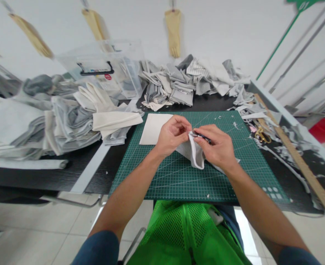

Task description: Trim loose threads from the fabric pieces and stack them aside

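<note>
Fabric heap far left on table | left hand pinched on upper edge of grey cloth, draped between and below hands over green cutting mat, long edge looping toward mesh vest, both hands about equally near | dark-handled tool gripped in right hand

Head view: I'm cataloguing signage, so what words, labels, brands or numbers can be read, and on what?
"01": green sign.
Too blurred to read: white label and red round mark on the clear box.
Too small: cutting mat markings.
</note>
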Tool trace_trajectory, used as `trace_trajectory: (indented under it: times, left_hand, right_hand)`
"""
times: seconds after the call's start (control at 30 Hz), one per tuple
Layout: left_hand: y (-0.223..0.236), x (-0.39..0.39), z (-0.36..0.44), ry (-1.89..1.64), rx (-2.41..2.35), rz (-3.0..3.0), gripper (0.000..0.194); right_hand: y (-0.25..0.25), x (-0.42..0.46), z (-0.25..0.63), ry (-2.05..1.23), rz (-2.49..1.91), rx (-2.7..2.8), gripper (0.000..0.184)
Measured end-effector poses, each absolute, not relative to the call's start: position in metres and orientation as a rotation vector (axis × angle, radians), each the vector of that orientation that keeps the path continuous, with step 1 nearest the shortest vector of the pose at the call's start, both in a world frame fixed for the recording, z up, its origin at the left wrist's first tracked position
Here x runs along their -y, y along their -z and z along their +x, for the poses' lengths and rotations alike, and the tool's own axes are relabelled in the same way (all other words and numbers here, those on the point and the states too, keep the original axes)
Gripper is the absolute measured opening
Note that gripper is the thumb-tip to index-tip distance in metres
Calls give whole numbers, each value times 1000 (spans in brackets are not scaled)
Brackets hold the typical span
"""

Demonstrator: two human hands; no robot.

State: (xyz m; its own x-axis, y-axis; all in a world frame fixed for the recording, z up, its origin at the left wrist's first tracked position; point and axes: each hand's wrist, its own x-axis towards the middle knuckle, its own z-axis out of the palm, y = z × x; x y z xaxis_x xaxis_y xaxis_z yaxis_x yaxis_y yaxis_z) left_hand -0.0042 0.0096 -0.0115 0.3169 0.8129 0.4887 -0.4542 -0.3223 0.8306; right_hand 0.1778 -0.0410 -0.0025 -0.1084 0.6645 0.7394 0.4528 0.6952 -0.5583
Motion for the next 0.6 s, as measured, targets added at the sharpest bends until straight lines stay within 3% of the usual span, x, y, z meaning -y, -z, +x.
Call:
trace_trajectory:
  times: [0.6]
  left_hand:
    - [12, -11, -6, -1353, -386, 1385, 43]
  right_hand:
    - [6, 47, 172, -428, -1001, 1608, 23]
